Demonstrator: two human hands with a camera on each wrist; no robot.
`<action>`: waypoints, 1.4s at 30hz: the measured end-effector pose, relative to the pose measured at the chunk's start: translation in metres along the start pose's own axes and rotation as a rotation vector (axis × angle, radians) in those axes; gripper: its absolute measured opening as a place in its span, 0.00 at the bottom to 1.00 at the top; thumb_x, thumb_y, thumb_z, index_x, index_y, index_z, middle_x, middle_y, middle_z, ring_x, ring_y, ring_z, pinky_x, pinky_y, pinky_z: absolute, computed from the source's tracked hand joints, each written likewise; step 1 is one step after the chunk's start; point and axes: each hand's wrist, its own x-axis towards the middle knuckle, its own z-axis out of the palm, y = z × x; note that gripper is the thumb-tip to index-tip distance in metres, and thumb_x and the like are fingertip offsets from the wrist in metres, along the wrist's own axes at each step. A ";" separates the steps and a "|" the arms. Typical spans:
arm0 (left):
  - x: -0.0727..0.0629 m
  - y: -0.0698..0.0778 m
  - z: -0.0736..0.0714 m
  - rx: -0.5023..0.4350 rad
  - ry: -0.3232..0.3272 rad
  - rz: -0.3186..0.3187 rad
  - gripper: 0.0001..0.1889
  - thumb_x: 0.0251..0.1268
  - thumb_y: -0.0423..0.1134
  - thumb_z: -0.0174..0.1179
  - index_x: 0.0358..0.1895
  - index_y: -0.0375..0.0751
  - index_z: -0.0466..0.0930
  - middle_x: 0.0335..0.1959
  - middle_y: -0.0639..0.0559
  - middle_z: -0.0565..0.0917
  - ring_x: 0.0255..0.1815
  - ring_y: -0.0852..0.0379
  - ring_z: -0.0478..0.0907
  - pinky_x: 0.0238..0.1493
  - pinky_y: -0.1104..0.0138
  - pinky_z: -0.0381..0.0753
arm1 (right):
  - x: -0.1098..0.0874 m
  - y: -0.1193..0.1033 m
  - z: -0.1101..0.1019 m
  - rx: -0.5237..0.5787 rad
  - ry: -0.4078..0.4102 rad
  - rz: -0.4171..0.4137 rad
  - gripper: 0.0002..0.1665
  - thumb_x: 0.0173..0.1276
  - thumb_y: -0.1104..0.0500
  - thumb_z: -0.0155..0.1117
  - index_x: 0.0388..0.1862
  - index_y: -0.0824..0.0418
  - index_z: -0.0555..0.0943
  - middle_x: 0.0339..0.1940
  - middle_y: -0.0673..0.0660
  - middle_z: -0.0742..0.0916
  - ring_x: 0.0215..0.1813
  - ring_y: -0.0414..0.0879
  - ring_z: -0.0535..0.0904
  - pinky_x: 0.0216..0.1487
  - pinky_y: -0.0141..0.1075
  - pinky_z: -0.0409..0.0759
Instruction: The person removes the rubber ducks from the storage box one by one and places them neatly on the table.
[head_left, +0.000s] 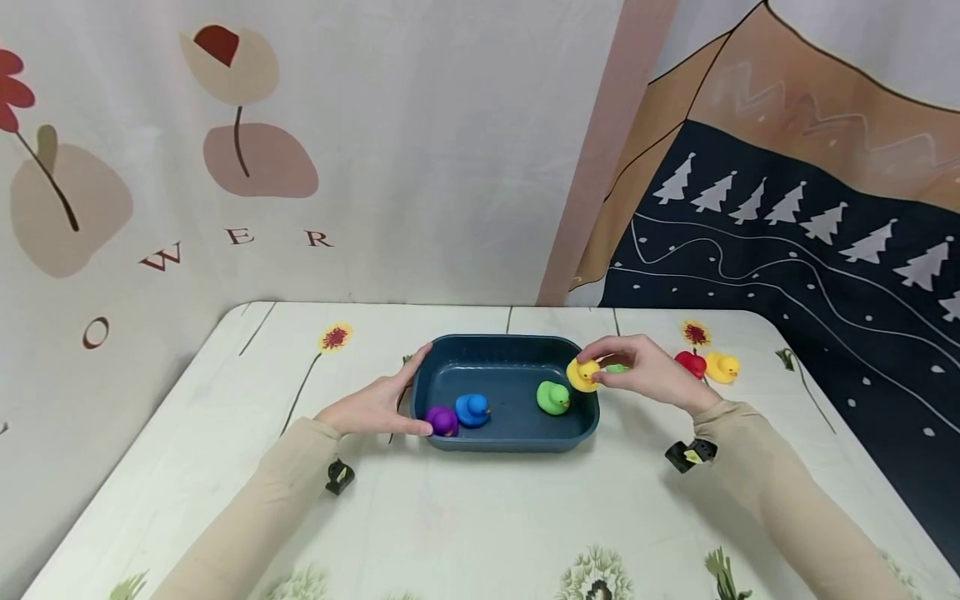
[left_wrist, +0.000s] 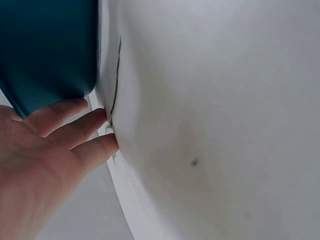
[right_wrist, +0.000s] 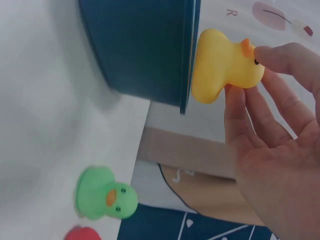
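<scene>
My right hand [head_left: 637,367] pinches a yellow toy duck [head_left: 582,375] between thumb and fingers, over the right rim of a dark blue rectangular tray [head_left: 510,443]. In the right wrist view, the yellow duck [right_wrist: 220,65] shows beside the tray's edge. At the tray's left end, my left hand [head_left: 382,404] lies spread, thumb by the front corner and fingers along the outer side. Its fingers [left_wrist: 65,110] look nearly straight near the tray's corner in the left wrist view. Inside the tray are a purple duck [head_left: 442,421], a blue duck [head_left: 472,410] and a green duck [head_left: 553,398].
Right of the tray, partly behind my right hand, another green duck [right_wrist: 105,195] stands on the table. Farther right are a red toy [head_left: 691,363] and another yellow duck [head_left: 722,367]. A flower-printed cloth [head_left: 480,508] covers the table; printed curtains hang behind.
</scene>
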 end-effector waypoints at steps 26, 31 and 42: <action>-0.001 0.000 0.000 -0.008 -0.001 -0.003 0.63 0.52 0.53 0.72 0.78 0.53 0.29 0.74 0.32 0.52 0.66 0.38 0.65 0.65 0.43 0.59 | -0.034 0.018 -0.031 -0.047 0.084 0.156 0.19 0.65 0.70 0.63 0.55 0.70 0.79 0.57 0.67 0.79 0.53 0.58 0.77 0.50 0.29 0.77; -0.001 0.001 0.000 -0.006 -0.003 0.007 0.63 0.52 0.53 0.72 0.78 0.52 0.28 0.73 0.31 0.54 0.65 0.38 0.66 0.64 0.43 0.60 | -0.038 0.025 -0.030 -0.040 0.082 0.181 0.19 0.64 0.71 0.62 0.55 0.69 0.79 0.58 0.67 0.79 0.54 0.58 0.76 0.50 0.29 0.76; -0.001 0.000 0.000 -0.019 -0.006 0.000 0.63 0.52 0.54 0.72 0.78 0.53 0.28 0.75 0.34 0.51 0.67 0.38 0.63 0.65 0.43 0.59 | -0.046 0.045 -0.024 -0.033 0.080 0.214 0.18 0.65 0.70 0.63 0.54 0.69 0.80 0.55 0.66 0.80 0.56 0.60 0.76 0.51 0.27 0.75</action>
